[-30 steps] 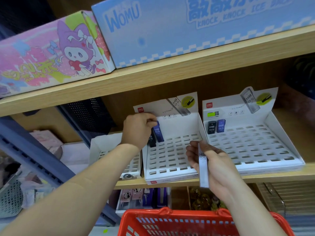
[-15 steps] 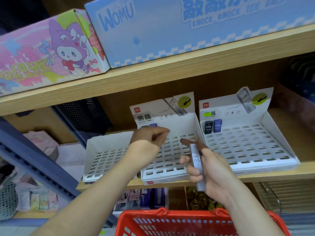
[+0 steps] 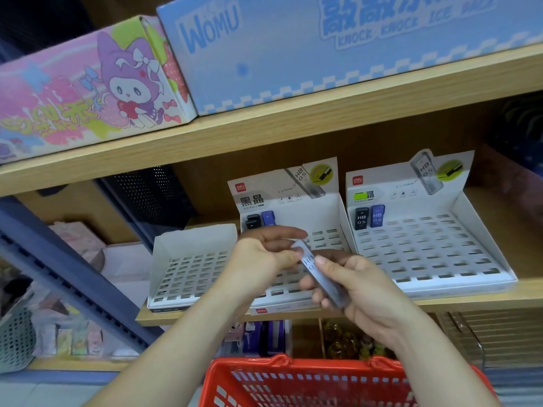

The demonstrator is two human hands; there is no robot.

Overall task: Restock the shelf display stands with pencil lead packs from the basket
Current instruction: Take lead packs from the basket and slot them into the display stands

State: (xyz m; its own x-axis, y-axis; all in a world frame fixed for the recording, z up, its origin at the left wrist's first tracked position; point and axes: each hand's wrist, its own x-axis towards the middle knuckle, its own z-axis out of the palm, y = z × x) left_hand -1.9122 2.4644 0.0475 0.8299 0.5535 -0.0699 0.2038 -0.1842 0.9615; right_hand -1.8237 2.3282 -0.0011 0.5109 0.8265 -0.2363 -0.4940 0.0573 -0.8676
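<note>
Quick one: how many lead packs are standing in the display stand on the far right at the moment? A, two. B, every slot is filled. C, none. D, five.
A: the right display stand holds only a black pack and a blue pack, side by side in its back-left corner.

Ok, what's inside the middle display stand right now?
In its back-left slots stand black packs and a blue pack; empty slots show at right. The left hand and right hand, holding a lead pack, hide the middle slots.
</note>
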